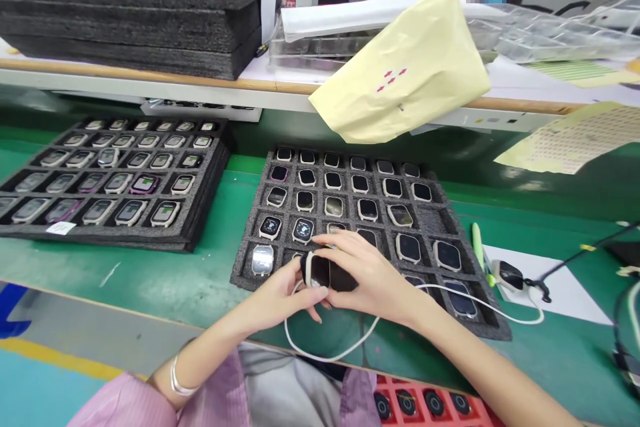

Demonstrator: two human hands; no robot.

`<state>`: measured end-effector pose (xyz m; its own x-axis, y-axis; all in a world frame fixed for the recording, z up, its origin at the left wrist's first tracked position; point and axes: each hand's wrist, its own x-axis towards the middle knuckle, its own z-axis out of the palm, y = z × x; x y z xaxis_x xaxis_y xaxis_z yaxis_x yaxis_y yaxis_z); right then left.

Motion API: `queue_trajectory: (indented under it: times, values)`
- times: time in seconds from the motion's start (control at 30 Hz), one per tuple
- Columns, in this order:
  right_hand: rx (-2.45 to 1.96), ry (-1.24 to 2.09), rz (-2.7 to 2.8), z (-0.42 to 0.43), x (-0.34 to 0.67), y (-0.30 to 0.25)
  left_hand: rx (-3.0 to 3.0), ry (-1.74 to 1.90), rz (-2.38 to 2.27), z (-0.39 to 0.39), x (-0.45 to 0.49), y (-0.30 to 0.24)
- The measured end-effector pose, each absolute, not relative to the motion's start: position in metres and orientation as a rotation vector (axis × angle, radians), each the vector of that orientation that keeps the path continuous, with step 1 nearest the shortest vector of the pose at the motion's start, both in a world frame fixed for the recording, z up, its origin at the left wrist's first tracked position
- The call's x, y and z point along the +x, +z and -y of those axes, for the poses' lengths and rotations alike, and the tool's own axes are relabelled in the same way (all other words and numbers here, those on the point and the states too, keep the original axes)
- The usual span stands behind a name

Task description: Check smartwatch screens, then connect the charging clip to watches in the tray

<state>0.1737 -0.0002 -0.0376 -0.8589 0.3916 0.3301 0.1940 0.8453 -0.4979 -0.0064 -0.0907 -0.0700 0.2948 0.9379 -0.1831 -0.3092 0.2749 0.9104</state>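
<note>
Between my hands, above the front of the dark foam tray (239,272), is a smartwatch (319,271) with a light metal case and a dark screen. My left hand (290,293) grips it from the left, thumb along the lower edge. My right hand (357,270) closes on it from the other side, fingers over the top. A white cable (345,355) loops from beside my left hand, below both hands, and on to the right; whether it joins the watch is hidden. Rows of smartwatches fill much of the tray, and two near my hands, one a lit watch (303,230), show faces.
Left stands another foam tray (187,238) of watches. A watch (509,275) with a cable lies on white paper (575,290) at right. Above, a shelf (280,87) bears stacked foam (115,20) and a hanging yellow sheet (405,73). A red tray (420,413) sits below the table edge.
</note>
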Motion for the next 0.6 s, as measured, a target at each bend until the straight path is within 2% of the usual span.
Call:
queue_trajectory:
  times: [0.2, 0.6]
  values:
    - [-0.421, 0.621, 2.667, 0.002, 0.165, -0.041, 0.864, 1.021, -0.965, 0.088, 0.006, -0.071]
    - [-0.342, 0.707, 2.418, 0.009, 0.172, -0.076, 0.892, 0.925, -0.98, 0.094, 0.003, -0.077]
